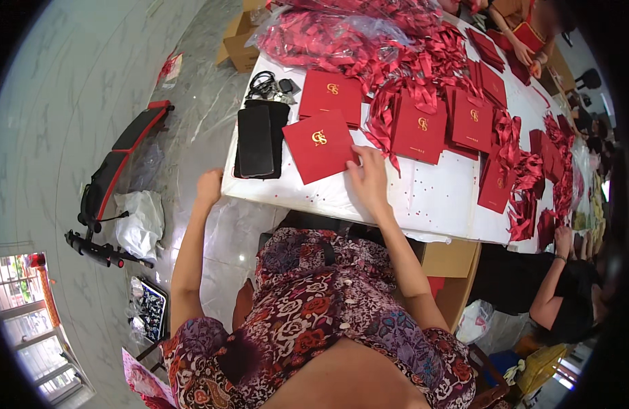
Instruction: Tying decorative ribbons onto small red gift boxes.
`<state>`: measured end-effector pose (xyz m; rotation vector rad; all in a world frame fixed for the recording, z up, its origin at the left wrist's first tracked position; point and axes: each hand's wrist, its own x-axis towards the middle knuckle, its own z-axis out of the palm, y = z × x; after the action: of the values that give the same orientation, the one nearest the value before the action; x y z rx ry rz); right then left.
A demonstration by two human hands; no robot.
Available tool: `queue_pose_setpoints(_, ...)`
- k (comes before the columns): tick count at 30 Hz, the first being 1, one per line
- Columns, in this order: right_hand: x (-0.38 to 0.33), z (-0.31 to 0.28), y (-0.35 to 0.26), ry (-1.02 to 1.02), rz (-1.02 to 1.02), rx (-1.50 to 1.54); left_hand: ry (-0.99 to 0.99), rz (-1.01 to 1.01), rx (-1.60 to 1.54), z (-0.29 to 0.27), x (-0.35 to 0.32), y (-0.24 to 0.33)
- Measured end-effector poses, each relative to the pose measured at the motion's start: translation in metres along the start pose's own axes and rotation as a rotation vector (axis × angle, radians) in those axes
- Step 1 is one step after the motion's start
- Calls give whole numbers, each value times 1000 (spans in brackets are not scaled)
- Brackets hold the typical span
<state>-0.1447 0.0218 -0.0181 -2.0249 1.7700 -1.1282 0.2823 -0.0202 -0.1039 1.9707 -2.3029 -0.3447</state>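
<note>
A flat red paper bag [320, 144] with a gold emblem lies tilted on the white tabletop in front of me. My right hand [369, 178] rests at its right edge, fingers spread and touching the bag near its lower right corner. My left hand [210, 185] is closed beside the table's left front corner; its curled fingers hide whatever is in them. Behind the tilted bag lies another stack of red bags [331, 92]. Right of my right hand are more red bags [418, 129] with ribbon handles.
A black phone [255, 140] lies on a dark cloth at the table's left end, below a coiled black cable [262, 85]. Red ribbons [423, 58] and plastic wrap heap at the back. A folded black-red device [116, 170] stands left. Other people work along the right side.
</note>
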Motion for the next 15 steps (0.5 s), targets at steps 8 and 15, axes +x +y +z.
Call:
queue_pose_setpoints(8, -25, 5, 0, -94, -111, -306, 471, -35, -415, -54, -5, 47)
queue_pose_setpoints(15, -37, -30, 5, 25, -170, -10, 466, 392, -516, -86, 11, 200)
